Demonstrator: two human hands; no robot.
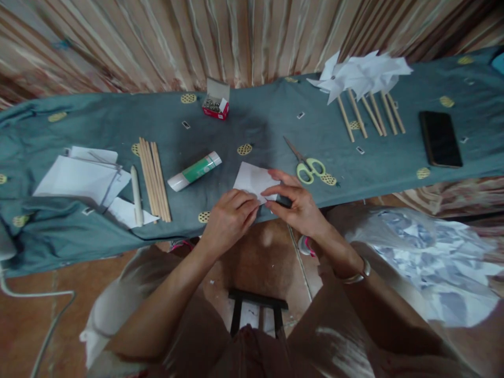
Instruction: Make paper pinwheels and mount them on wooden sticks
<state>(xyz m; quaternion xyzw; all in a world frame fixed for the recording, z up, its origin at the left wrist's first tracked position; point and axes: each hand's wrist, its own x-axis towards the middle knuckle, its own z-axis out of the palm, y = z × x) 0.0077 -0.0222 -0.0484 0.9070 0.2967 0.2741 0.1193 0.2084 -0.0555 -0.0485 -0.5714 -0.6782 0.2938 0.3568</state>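
A small white sheet of paper (252,177) lies at the table's front edge between my hands. My left hand (234,215) is closed on its lower left edge, fingers bunched together. From the other side, my right hand (293,202) pinches the paper's near edge with thumb and fingers. Just beyond my right hand rest scissors with light green handles (311,169), blades pointing away. A green and white glue stick (195,171) lies to the left of the paper.
Wooden sticks (154,181), a white pen-like tool (137,197) and paper sheets (79,176) lie left. A red box of small metal pieces (216,107) stands behind. Paper pinwheels (362,73) and a phone (440,138) lie right. A bag of paper scraps (437,257) sits below.
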